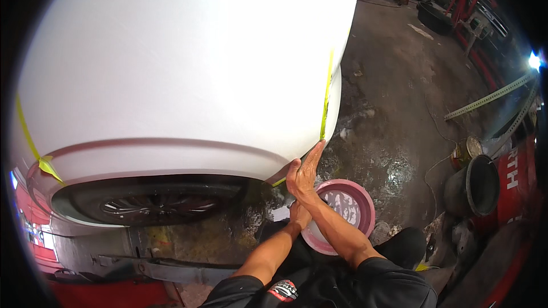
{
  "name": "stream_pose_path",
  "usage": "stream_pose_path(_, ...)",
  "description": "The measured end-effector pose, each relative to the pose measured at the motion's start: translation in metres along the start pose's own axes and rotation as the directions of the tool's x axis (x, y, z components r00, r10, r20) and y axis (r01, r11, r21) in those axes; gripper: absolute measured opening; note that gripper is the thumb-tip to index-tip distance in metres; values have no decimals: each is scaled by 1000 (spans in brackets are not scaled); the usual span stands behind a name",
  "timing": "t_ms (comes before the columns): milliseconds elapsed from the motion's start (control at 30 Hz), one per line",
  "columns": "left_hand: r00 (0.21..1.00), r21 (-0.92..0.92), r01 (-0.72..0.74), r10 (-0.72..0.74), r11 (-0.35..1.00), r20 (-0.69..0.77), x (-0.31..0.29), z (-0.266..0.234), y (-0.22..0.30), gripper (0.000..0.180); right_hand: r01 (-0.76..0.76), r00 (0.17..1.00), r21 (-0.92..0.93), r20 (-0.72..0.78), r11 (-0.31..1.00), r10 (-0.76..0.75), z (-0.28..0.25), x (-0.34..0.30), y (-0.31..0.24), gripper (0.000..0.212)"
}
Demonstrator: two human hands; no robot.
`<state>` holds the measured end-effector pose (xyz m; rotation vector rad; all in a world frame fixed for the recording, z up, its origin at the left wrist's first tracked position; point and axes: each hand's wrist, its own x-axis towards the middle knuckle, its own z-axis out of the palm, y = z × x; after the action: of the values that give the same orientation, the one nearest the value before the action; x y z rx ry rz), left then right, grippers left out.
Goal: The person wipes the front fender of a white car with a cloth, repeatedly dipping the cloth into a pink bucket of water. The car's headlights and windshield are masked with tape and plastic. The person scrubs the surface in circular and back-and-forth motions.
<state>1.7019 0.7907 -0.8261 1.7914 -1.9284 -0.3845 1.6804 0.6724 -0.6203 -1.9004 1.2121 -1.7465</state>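
A white car body panel (171,68) fills the upper left, curving down to a wheel arch over a dark wheel (160,205). At the panel's lower right corner is my right hand (305,174), its fingers stretched out along the edge and its thumb apart. Yellow-green masking tape (327,102) runs down the panel's right edge to those fingertips. Below, my left hand (298,214) sits close to my right wrist, which partly covers it; its fingers are hidden. Beside both hands, partly behind my right forearm, stands a pink basin (365,199) holding cloudy liquid.
More tape (47,165) marks the panel's far left. At right are a black bucket (479,185), a red drum (514,182), an open can (472,147) and a perforated metal bar (488,98). The concrete floor (399,80) has wet patches. A metal beam (171,271) lies low left.
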Motion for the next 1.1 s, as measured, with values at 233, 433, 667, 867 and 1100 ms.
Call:
stream_pose_path(233,978,-298,179,-137,938,155,4,13,-9,32,293,953,-116,-45,949,-300,-14,72,-69,73)
stream_pose_path(433,965,-100,260,-256,961,51,10,-15,27,20,495,858,-148,-73,856,-508,-13,83,-36,71)
stream_pose_path(667,949,-118,287,-266,951,169,9,-25,28,28,301,944,-120,180,946,-277,-15,-17,33,80)
stream_pose_path(867,934,-77,358,-357,931,26,19,-11,25,25,261,965,101,-18,960,-261,27,36,-161,76)
stream_pose_path(1100,953,-190,283,-297,940,-54,10,-10,18,23,-236,971,39,-30,971,237,51,-79,-42,83)
